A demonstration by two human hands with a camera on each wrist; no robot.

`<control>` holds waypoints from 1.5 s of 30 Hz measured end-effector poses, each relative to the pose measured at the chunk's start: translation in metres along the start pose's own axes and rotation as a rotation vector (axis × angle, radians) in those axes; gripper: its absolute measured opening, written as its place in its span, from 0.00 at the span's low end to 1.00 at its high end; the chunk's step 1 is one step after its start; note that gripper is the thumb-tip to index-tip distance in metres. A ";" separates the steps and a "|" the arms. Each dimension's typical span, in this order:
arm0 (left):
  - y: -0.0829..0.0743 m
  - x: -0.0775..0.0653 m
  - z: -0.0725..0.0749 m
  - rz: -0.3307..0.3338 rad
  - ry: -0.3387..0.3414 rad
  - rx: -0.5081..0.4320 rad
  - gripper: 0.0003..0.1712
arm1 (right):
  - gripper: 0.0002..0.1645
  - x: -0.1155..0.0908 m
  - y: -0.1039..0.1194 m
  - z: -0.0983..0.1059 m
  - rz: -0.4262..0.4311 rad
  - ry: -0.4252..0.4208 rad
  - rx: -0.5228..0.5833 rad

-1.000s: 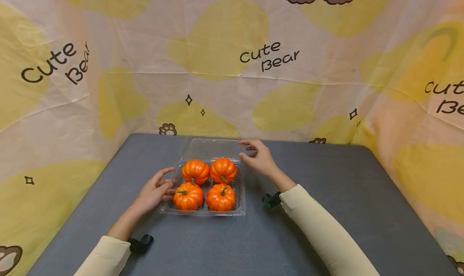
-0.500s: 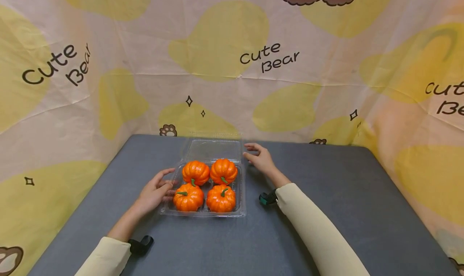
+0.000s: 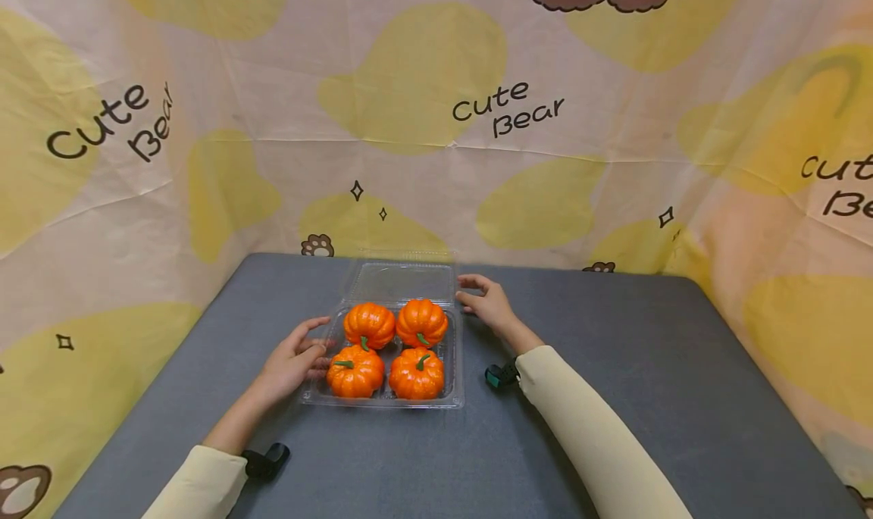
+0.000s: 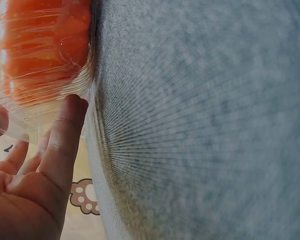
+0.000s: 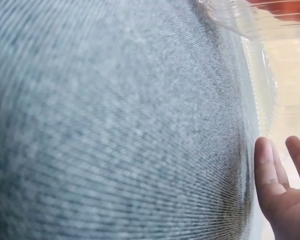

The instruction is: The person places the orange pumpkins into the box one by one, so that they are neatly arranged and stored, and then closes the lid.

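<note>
A clear plastic clamshell container (image 3: 382, 403) sits on the table with its lid (image 3: 402, 282) laid back toward the wall. Several small orange pumpkins with green stems fill it, among them a front-left pumpkin (image 3: 355, 372) and a front-right pumpkin (image 3: 417, 375). At the container's left side is my left hand (image 3: 289, 360). Its straight fingers (image 4: 60, 145) lie along the ribbed outer wall in the left wrist view, thumb tip near the rim. My right hand (image 3: 489, 303) hovers beside the lid's right edge, holding nothing, its fingers (image 5: 265, 160) loosely extended in the right wrist view.
The grey cloth-covered table (image 3: 614, 382) extends to both sides and in front of the container. A printed fabric curtain (image 3: 409, 110) rises behind the table's back edge, close to the lid. Black wrist straps (image 3: 266, 461) hang near the cuffs.
My right hand has moved slightly down and to the right, from over the lid's right corner to just beside the edge. The left hand, container and pumpkins have stayed put.
</note>
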State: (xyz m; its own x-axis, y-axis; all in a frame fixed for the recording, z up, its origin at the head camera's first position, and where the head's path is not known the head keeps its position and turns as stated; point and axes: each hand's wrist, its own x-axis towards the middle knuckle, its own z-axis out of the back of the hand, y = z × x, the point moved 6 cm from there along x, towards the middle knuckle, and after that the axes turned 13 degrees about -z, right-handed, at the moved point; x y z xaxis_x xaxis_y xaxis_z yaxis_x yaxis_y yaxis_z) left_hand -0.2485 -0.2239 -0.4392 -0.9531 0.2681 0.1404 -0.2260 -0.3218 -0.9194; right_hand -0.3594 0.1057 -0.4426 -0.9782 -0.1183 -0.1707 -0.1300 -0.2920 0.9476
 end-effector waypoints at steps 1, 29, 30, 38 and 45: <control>0.000 0.000 0.000 0.000 -0.002 0.001 0.29 | 0.26 0.000 -0.001 0.000 -0.003 0.005 0.002; 0.001 0.001 0.001 0.004 -0.015 0.016 0.29 | 0.28 -0.007 0.015 0.005 0.040 -0.070 0.024; 0.000 0.001 0.001 0.006 -0.015 0.018 0.29 | 0.28 -0.007 0.016 0.005 0.044 -0.075 0.030; -0.001 0.003 0.000 0.019 -0.023 0.024 0.29 | 0.27 -0.008 0.020 0.008 0.106 -0.130 0.014; 0.000 0.004 0.000 0.025 -0.034 0.033 0.28 | 0.29 -0.014 0.030 0.010 0.156 -0.133 0.057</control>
State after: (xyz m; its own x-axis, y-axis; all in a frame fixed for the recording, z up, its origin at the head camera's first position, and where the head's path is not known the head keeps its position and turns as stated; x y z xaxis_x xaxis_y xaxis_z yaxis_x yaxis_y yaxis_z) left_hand -0.2529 -0.2230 -0.4386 -0.9647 0.2289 0.1305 -0.2082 -0.3581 -0.9102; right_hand -0.3514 0.1077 -0.4090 -0.9994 -0.0308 0.0126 0.0192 -0.2249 0.9742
